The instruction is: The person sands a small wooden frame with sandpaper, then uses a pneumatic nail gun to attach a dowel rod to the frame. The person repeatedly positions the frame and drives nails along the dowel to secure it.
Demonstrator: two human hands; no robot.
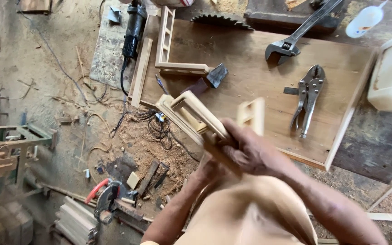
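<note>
Wooden frame piece (188, 110): pale, ladder-like with rectangular openings, held at centre of frame, angled from upper left down to lower right, over the near edge of the worktop (259, 77). Motion blur on the piece and both hands.

Right hand (246, 152): wrapped round the lower end of the frame piece, fingers (232, 136) clamped on it. Left hand (209, 170): just below and behind the right hand, mostly hidden by it; it appears closed on the same piece, but how its fingers lie cannot be told for certain. Both forearms enter from the bottom of frame.

A second pale slotted block (252, 114) shows just right of the held piece, blurred; whether it touches the hand cannot be told.

On the worktop, outward: a dark wedge-shaped block (217, 75) above the held piece, touching the end of an L-shaped ladder frame (166, 45) at upper centre. Locking pliers (308, 97) lie right of centre; an adjustable wrench (291, 38) sits above them at upper right. A circular saw blade (221, 20) pokes up along the far edge. A power tool with a black body (134, 29) lies at the upper left of the worktop.

Floor (55, 90), left half of frame: sawdust heap, loose cables, offcuts. A circular saw with a red handle (105, 197) lies lower left.
</note>
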